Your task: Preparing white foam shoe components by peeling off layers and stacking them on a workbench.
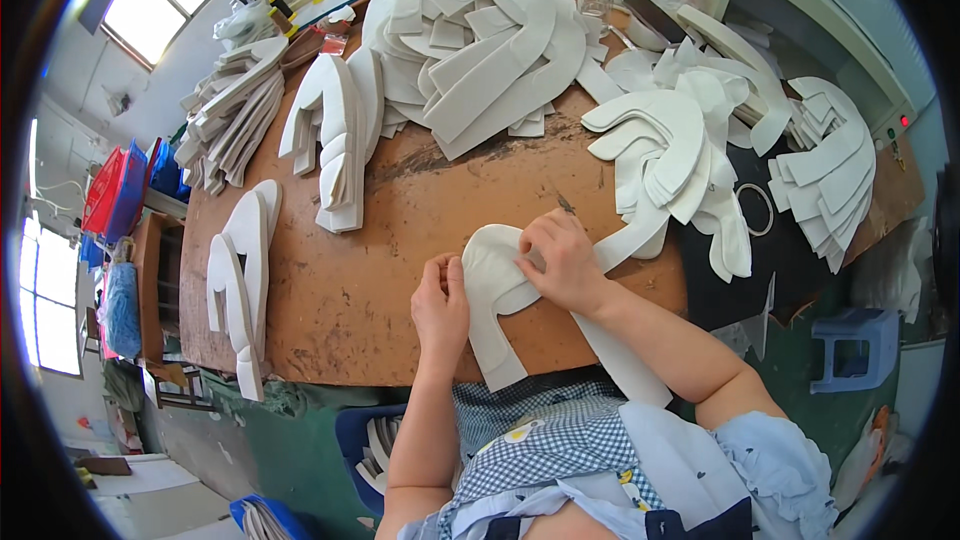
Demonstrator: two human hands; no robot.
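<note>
White U-shaped foam piece (497,285) lies flat under both hands on brown table (350,290).

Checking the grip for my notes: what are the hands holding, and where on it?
Both hands press a white U-shaped foam piece on the table: left hand at its curved left edge, right hand on its top.

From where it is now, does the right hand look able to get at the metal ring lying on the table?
Probably yes. The right hand presses the white U-shaped piece, and the metal ring lies to its right on the dark mat, uncovered; only a white strip's end lies between them.
</note>
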